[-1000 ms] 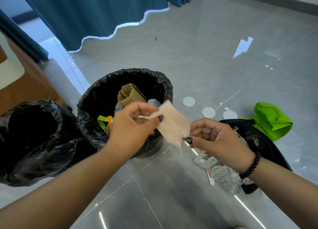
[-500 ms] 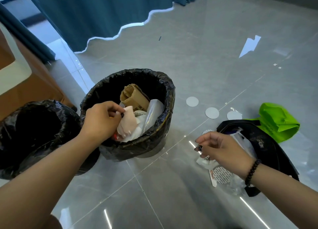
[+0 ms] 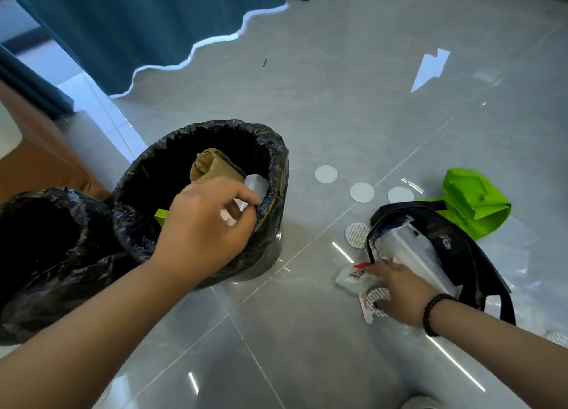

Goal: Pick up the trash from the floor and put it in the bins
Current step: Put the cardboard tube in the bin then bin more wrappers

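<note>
Left hand (image 3: 204,224) over near rim of black-lined bin (image 3: 276,162), fingers curled, pinching white scrap (image 3: 229,219) — crumpled brown paper (image 3: 212,168) inside bin. Right hand (image 3: 399,295) down on floor (image 3: 338,85), fingers gripping crumpled white wrapper (image 3: 353,279) beside black bag (image 3: 461,255). Second lined bin (image 3: 46,239) at left — white discs (image 3: 325,174) and green bag (image 3: 473,202) farther along the floor.

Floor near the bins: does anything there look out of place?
Yes. Three white discs, a green bag and crumpled wrappers lie loose on the floor, and a black bag lies open with packaging spilling out.
</note>
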The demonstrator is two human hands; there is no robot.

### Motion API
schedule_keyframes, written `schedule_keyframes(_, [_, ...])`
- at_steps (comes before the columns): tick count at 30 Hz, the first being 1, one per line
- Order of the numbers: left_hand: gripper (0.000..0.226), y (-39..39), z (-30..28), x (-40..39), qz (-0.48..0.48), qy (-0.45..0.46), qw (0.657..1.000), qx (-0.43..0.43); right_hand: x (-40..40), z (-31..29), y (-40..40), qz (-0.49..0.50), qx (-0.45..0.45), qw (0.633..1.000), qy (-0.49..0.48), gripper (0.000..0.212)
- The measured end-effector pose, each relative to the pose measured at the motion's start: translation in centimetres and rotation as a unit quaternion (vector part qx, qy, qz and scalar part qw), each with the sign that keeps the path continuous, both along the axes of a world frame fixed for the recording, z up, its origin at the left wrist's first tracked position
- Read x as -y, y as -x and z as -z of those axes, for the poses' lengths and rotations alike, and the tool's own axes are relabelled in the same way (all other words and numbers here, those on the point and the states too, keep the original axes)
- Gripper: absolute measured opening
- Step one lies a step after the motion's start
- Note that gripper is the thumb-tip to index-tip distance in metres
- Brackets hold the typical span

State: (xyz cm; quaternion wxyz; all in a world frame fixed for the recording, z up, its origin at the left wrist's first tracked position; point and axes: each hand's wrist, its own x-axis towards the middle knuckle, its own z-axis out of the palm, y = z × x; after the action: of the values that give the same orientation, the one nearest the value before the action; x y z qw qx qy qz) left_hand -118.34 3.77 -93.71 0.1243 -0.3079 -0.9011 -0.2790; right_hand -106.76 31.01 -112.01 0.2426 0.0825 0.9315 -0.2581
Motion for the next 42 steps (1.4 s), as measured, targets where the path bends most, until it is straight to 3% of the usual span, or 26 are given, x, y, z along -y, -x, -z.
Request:
schedule_keyframes(3, [0.011, -0.9, 0.3, -1.2, 0.058, 0.026, 0.998, -0.018, 0.4, 1.3, -1.2, -0.115, 0.029, 0.987, -0.113, 0.070])
schedule_keyframes(6, [0.013, -1.6, 1.1, -2.1, 0.122, 0.070, 0.990, -0.011, 0.4, 1.9, -2.0, -0.183, -0.002, 0.964, -0.193, 0.059])
schedule_keyframes(9, [0.014, -2.0, 2.1, -2.9, 0.142, 0.088, 0.986, -0.001, -0.3, 1.8, -2.2, -0.189, -0.007, 0.964, -0.188, 0.039])
schedule_keyframes(11, [0.014, -2.3, 2.8, -3.4, 0.145, 0.088, 0.985, 0.013, -0.9, 1.5, -2.1, -0.143, -0.032, 0.979, -0.145, 0.016])
schedule_keyframes(15, [0.015, -3.8, 4.3, -4.6, 0.165, 0.107, 0.978, 0.065, -2.3, 0.3, -1.8, 0.070, -0.076, 0.994, 0.037, 0.036])
schedule_keyframes(17, [0.017, -4.8, 5.1, -5.4, 0.164, 0.135, 0.969, 0.128, -2.2, -1.2, -1.5, 0.164, -0.086, 0.972, 0.142, 0.031])
schedule_keyframes(20, [0.025, -6.0, 6.3, -6.6, 0.118, 0.151, 0.940, 0.283, -2.3, -3.2, -1.1, 0.229, -0.103, 0.939, 0.237, 0.025])
schedule_keyframes(23, [0.028, -6.8, 7.4, -7.3, 0.068, 0.110, 0.899, 0.419, -1.9, -5.3, -0.9, 0.258, -0.098, 0.904, 0.325, 0.026])
schedule_keyframes(26, [0.028, -7.7, 8.4, -8.3, 0.030, 0.050, 0.869, 0.491, -1.3, -7.1, -1.4, 0.263, -0.094, 0.876, 0.394, 0.027])
schedule_keyframes(33, [0.009, -9.0, 9.0, -10.3, -0.036, -0.089, 0.851, 0.515, 0.0, -9.3, -2.2, 0.323, -0.055, 0.826, 0.459, 0.026])
schedule_keyframes(38, [0.010, -8.1, 7.5, -8.8, -0.040, -0.131, 0.860, 0.492, -0.4, -11.1, -1.5, 0.375, -0.114, 0.808, 0.439, 0.015])
schedule_keyframes(42, [0.007, -6.7, 4.0, -6.4, -0.039, -0.166, 0.869, 0.464, -0.5, -13.2, -0.8, 0.389, -0.161, 0.795, 0.436, 0.023])
